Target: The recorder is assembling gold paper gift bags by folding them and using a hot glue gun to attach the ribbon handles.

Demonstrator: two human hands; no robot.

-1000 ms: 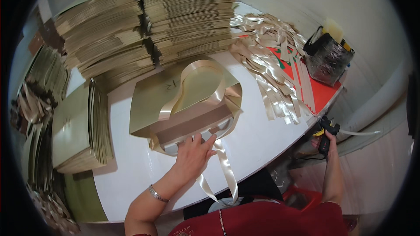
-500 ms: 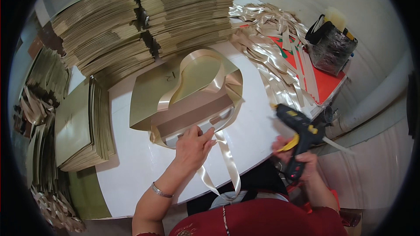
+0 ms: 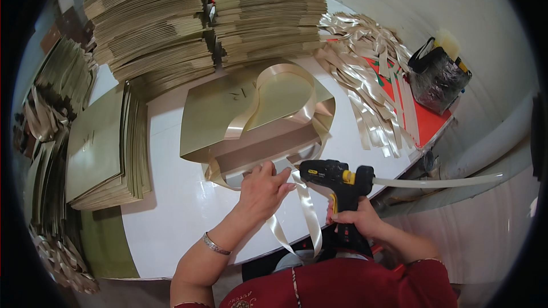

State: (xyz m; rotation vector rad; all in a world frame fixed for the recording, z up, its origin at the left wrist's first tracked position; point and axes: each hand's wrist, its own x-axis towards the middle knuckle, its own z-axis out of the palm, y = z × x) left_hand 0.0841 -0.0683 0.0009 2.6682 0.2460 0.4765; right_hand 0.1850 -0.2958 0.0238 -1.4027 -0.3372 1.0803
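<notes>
A gold-olive paper bag (image 3: 228,108) lies on its side, its opening toward me. A looped cream satin ribbon handle (image 3: 313,92) rests over its upper panel. At the near rim of the opening, my left hand (image 3: 261,191) has its fingers bent and closed on the bag's edge. Two ribbon tails (image 3: 309,205) hang from that edge toward my lap. My right hand (image 3: 359,217) is wrapped round the handle of a black and yellow hot glue gun (image 3: 331,175). The gun's nozzle points left, close to my left fingertips and the ribbon. A long white glue stick (image 3: 439,181) sticks out of its back.
Tall stacks of folded bags (image 3: 268,14) stand behind the white tabletop (image 3: 171,234). A smaller bag pile (image 3: 94,148) sits on the left. Loose satin ribbons (image 3: 357,82) lie on a red sheet (image 3: 427,122) at right, beside a plastic-wrapped black container (image 3: 439,80).
My right hand has brought the glue gun left and turned it so its nozzle is near the bag's edge. My left hand stays at that edge. The view has shifted slightly.
</notes>
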